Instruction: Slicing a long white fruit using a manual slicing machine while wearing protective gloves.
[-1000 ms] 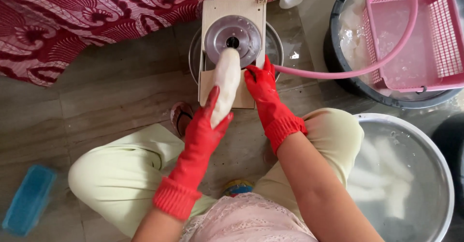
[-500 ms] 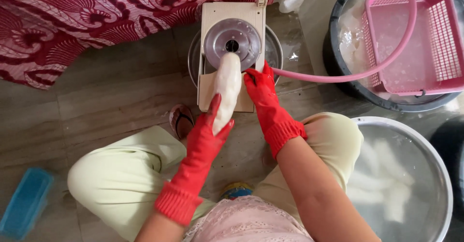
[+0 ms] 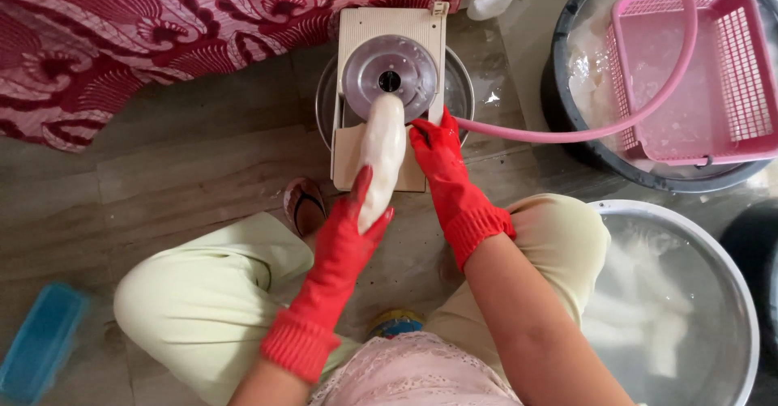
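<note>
Pale, peeled, elongated root [image 3: 381,156] lies lengthwise on the beige slicer board [image 3: 392,29], tip against its round metal disc [image 3: 391,72]. Left hand [image 3: 350,226], red-gloved, clasps the root's near end. Right hand [image 3: 442,156] clamps the board's edge just beside the root. Positions unchanged from half a second earlier.

No labels, signs or screens visible. Only package-like item: blue rectangular plastic box [image 3: 40,353] lying on the floor at lower left, beside the person's knee, partly cut by the frame edge.
</note>
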